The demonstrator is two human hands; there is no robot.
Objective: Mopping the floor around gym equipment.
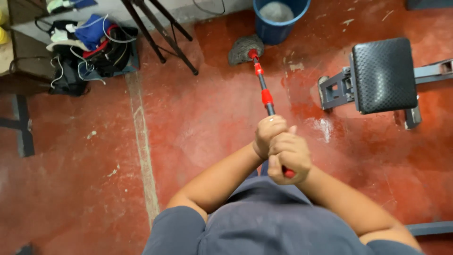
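Both hands, left hand (269,134) above right hand (289,158), are clenching the stiff mop handle (262,87), its probably soggy, heavy grey mop head (244,49) dragging on the floor.

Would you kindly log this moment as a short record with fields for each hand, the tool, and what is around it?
left hand: closed on the mop handle, higher grip
right hand: closed on the handle's red end, lower grip
mop handle: black with red sections
mop head: grey, on the red floor
blue bucket: just beyond the mop head
padded bench: black, to the right
pile of bags: upper left
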